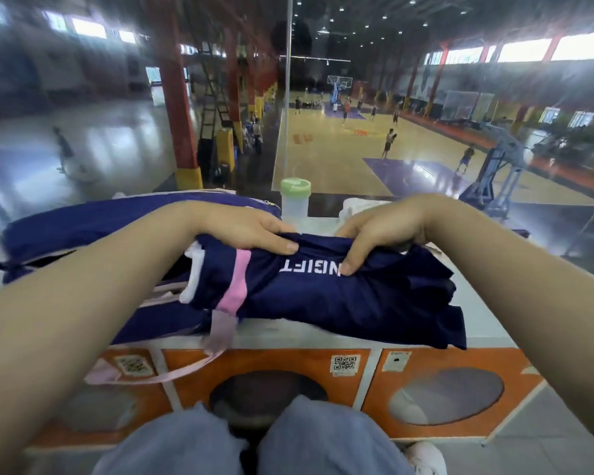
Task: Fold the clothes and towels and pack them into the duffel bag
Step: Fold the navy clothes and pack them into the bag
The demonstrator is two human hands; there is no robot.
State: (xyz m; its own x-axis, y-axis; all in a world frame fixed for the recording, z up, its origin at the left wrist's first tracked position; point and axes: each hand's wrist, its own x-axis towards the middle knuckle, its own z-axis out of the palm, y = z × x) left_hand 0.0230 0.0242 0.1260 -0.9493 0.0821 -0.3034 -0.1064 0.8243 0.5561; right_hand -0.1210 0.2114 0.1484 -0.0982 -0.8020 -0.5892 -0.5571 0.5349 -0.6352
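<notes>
A folded navy jersey (340,296) with a pink stripe and white lettering lies across the white counter top (484,313), its left end over the duffel bag. My left hand (251,231) pinches the jersey's far edge near the middle. My right hand (381,231) grips the same edge just to the right, thumb pressed on the lettering. The navy duffel bag (93,224) with pale pink straps sits on the left, partly under my left forearm. A white towel (360,204) lies behind my right hand, mostly hidden.
A clear bottle with a green lid (295,200) stands on the counter's far edge between my hands. A glass wall rises behind the counter, overlooking a basketball court. Orange cabinet fronts (271,365) with round openings lie below, my knees in front of them.
</notes>
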